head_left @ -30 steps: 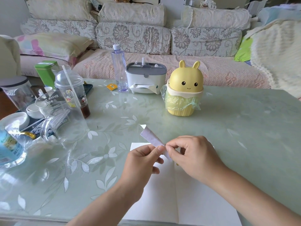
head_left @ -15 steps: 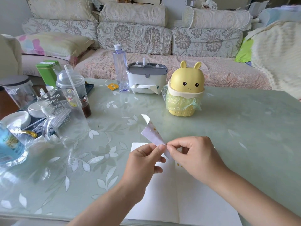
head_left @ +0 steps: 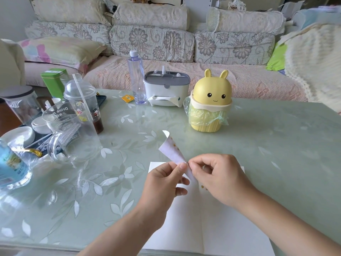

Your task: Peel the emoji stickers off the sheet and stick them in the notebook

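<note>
A curled white sticker sheet (head_left: 170,151) with small yellow emoji dots along its edge stands up above the open notebook (head_left: 188,226). My left hand (head_left: 163,183) pinches the sheet's lower part between thumb and forefinger. My right hand (head_left: 219,179) meets it from the right, with thumb and forefinger pinching at the sheet's edge; whether a sticker is between them is hidden. One small yellow sticker (head_left: 202,186) shows on the blank white page just below my right hand.
A yellow bunny-shaped bin (head_left: 209,102) stands behind the hands. A tissue box (head_left: 166,89) and a water bottle (head_left: 136,78) stand farther back. Cups, a glass jug (head_left: 72,132) and jars crowd the table's left side. A sofa runs behind the green glass table (head_left: 276,145).
The sheet's free end has curled up and risen a little. Both hands stay together over the notebook, almost unmoved.
</note>
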`<state>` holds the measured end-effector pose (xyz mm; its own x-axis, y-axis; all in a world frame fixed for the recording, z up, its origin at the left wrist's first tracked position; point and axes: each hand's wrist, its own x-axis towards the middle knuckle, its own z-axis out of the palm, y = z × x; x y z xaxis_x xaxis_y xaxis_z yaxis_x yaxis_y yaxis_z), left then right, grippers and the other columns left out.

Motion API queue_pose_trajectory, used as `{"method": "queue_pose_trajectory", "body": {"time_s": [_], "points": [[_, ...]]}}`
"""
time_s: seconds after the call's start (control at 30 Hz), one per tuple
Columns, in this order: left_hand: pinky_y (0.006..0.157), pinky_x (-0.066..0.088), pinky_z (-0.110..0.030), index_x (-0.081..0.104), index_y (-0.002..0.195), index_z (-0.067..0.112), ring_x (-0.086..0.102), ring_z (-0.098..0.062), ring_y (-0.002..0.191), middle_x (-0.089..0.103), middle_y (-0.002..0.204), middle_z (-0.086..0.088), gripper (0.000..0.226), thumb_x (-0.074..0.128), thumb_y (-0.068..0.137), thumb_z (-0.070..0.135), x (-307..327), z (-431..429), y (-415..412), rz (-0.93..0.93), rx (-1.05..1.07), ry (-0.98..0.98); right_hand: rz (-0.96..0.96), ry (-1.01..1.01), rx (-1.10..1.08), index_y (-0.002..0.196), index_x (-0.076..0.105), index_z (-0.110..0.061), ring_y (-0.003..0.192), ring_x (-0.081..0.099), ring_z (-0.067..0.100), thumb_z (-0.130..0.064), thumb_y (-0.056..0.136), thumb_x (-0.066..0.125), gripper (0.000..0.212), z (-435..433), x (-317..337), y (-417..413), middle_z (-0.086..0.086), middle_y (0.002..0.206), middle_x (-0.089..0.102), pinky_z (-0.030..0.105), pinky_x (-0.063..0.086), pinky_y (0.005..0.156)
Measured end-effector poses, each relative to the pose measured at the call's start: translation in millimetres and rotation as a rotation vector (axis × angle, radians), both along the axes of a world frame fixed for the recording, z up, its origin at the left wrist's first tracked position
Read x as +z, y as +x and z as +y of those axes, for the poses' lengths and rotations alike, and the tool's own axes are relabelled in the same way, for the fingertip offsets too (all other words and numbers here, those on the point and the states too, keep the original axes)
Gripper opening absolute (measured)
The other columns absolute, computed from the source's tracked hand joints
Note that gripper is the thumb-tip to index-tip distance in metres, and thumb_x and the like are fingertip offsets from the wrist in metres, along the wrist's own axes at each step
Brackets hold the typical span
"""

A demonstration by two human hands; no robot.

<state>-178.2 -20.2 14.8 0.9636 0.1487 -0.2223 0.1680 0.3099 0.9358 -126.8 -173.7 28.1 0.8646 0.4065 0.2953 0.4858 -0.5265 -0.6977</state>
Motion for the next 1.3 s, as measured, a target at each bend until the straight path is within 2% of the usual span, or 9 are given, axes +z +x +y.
{"method": "queue_pose_trajectory", "body": {"time_s": [0.2, 0.27, 0.43, 0.7, 0.87, 0.97, 1.07, 1.2, 1.3], "points": [[0.061, 0.050, -0.022, 0.076, 0.070, 0.021, 0.057, -0.011, 0.069, 0.065, 0.075, 0.002, 0.025, 0.067, 0.093, 0.022, -0.7, 4.7, -1.2, 0.015, -0.064, -0.019, 0.196, 0.051, 0.057, 0.074, 0.078, -0.028, 0.053, 0.060, 0.024, -0.039, 0.089, 0.074, 0.018, -3.9, 2.8, 7.3, 0.006, 0.057, 0.064, 0.031, 0.048, 0.055], [0.062, 0.050, -0.023, 0.077, 0.071, 0.022, 0.057, -0.010, 0.069, 0.065, 0.075, 0.004, 0.023, 0.068, 0.091, 0.024, -1.4, 5.8, -1.7, 0.037, -0.092, -0.053, 0.209, 0.050, 0.064, 0.076, 0.078, -0.029, 0.053, 0.060, 0.022, -0.036, 0.090, 0.073, 0.017, -4.9, 2.8, 8.0, 0.006, 0.056, 0.064, 0.029, 0.048, 0.056], [0.063, 0.050, -0.023, 0.081, 0.080, 0.016, 0.058, -0.010, 0.069, 0.069, 0.085, 0.000, 0.017, 0.073, 0.079, 0.031, -1.7, 5.0, -1.2, 0.052, -0.091, -0.096, 0.125, -0.004, 0.062, 0.079, 0.075, -0.027, 0.057, 0.056, 0.029, -0.029, 0.095, 0.066, 0.018, -4.7, 2.8, 4.8, 0.005, 0.058, 0.058, 0.041, 0.049, 0.057], [0.060, 0.051, -0.022, 0.078, 0.069, 0.018, 0.058, -0.010, 0.066, 0.065, 0.072, 0.005, 0.021, 0.071, 0.089, 0.022, -0.7, 2.4, 1.4, 0.021, -0.073, -0.027, 0.086, 0.028, 0.022, 0.068, 0.066, -0.028, 0.056, 0.053, 0.030, -0.025, 0.095, 0.061, 0.027, -6.0, 1.9, 3.0, 0.006, 0.056, 0.057, 0.042, 0.049, 0.055], [0.061, 0.052, -0.023, 0.077, 0.078, 0.015, 0.060, -0.011, 0.067, 0.067, 0.079, -0.001, 0.017, 0.070, 0.091, 0.023, 0.7, 4.5, 2.6, 0.006, -0.081, -0.019, 0.182, 0.080, -0.037, 0.072, 0.068, -0.032, 0.052, 0.058, 0.022, -0.032, 0.096, 0.061, 0.025, -4.3, -0.5, 4.7, 0.000, 0.052, 0.060, 0.038, 0.053, 0.062], [0.062, 0.051, -0.026, 0.074, 0.079, 0.017, 0.062, -0.014, 0.070, 0.070, 0.084, -0.009, 0.021, 0.064, 0.096, 0.022, 0.7, 5.0, 2.4, -0.011, -0.105, 0.046, 0.222, 0.082, -0.045, 0.073, 0.070, -0.031, 0.050, 0.059, 0.017, -0.029, 0.095, 0.064, 0.023, -3.3, 1.8, 5.5, -0.004, 0.051, 0.061, 0.030, 0.051, 0.059], [0.061, 0.051, -0.029, 0.071, 0.097, 0.009, 0.062, -0.017, 0.070, 0.072, 0.098, -0.016, 0.018, 0.057, 0.101, 0.020, -1.0, 5.8, 3.4, -0.025, -0.104, 0.136, 0.249, 0.098, -0.038, 0.075, 0.073, -0.025, 0.046, 0.052, 0.009, -0.021, 0.095, 0.066, 0.022, -2.1, 6.2, 4.7, -0.015, 0.048, 0.058, 0.016, 0.043, 0.052], [0.058, 0.051, -0.028, 0.072, 0.099, 0.013, 0.061, -0.015, 0.063, 0.073, 0.087, -0.009, 0.016, 0.057, 0.101, 0.017, -4.8, 6.5, 3.3, -0.046, -0.064, 0.252, 0.346, 0.135, -0.041, 0.077, 0.075, -0.020, 0.049, 0.054, 0.012, -0.022, 0.094, 0.067, 0.019, -0.7, 6.6, 6.6, -0.006, 0.051, 0.063, 0.017, 0.045, 0.051], [0.056, 0.052, -0.031, 0.069, 0.102, 0.018, 0.064, -0.015, 0.059, 0.074, 0.079, -0.001, 0.010, 0.060, 0.098, 0.021, -10.1, 10.7, 4.8, 0.015, 0.019, 0.379, 0.408, 0.162, -0.089, 0.077, 0.077, -0.018, 0.048, 0.054, 0.014, -0.020, 0.092, 0.070, 0.017, -2.9, 2.0, 10.4, -0.003, 0.068, 0.073, 0.023, 0.047, 0.054]]}}
